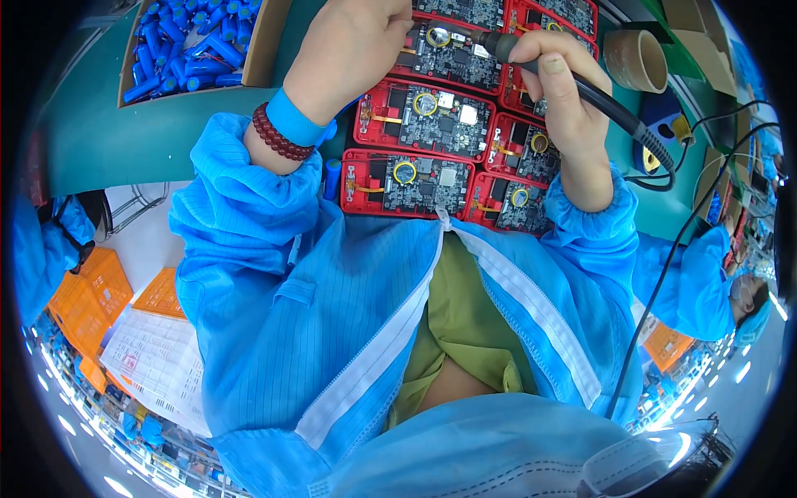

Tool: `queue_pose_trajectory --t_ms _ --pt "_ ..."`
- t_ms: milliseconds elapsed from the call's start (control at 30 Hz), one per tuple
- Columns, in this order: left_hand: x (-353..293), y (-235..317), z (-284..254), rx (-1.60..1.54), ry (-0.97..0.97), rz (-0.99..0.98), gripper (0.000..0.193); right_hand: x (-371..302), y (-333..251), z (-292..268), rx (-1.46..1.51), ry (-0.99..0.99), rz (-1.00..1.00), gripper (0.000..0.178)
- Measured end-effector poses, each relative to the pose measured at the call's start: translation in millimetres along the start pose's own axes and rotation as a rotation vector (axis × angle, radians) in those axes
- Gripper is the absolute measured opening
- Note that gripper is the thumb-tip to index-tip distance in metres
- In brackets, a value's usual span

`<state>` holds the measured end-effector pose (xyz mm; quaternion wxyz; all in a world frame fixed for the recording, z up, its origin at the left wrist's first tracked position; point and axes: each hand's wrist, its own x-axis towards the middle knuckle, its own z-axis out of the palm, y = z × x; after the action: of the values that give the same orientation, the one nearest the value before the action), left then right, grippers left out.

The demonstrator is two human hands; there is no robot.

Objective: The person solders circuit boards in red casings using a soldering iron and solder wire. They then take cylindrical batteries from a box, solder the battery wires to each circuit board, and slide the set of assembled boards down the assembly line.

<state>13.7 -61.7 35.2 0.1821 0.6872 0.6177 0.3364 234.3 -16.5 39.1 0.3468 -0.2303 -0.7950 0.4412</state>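
Note:
My right hand (573,104) is closed around a soldering iron (501,46), its tip pointing left over a circuit board in a red casing near the top edge. Close to that tip is my left hand (344,54), its fingers pinched together and partly cut off by the frame; what they hold, if anything, is hidden. Below both hands lie several red casings (357,184) in rows. Each holds a circuit board (452,124) with a round, yellow-rimmed coin cell (425,104). A blue cylindrical battery (332,179) is beside the nearest casing, under my left forearm.
A cardboard box (271,37) of blue batteries (199,50) sits at the upper left of the green table (91,137). At right are a cardboard tube (635,62), a blue holder (656,112) and black cables. Orange crates (91,286) and a co-worker's sleeve (689,278) flank me.

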Motion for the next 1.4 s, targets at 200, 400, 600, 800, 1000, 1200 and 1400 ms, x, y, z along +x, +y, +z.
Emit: queue_pose_trajectory --t_ms 200,400,600,800,1000,1200,1400 --pt "2 4 -2 -0.006 -0.011 0.013 0.006 -7 -11 -6 0.133 0.163 -0.089 0.023" --pt "6 1 -7 0.021 -0.064 0.027 0.006 -28 -30 -16 0.146 0.256 -0.137 0.032" --pt "-3 -26 15 0.249 0.017 0.110 0.009 -59 -37 -31 0.036 0.417 -0.167 0.050" --pt "-13 -10 -3 0.316 0.292 0.191 0.009 -75 -45 -51 0.065 0.360 -0.176 0.053" --pt "-27 -23 -99 0.489 0.355 0.037 0.008 -77 -55 -47 0.020 0.435 -0.154 0.052" --pt "-25 -73 -108 0.559 0.143 0.099 0.015 -69 -55 -38 0.029 0.395 -0.189 0.050" --pt "-21 -78 -110 0.597 0.066 0.103 0.017 -66 -59 -34 0.025 0.373 -0.201 0.049"
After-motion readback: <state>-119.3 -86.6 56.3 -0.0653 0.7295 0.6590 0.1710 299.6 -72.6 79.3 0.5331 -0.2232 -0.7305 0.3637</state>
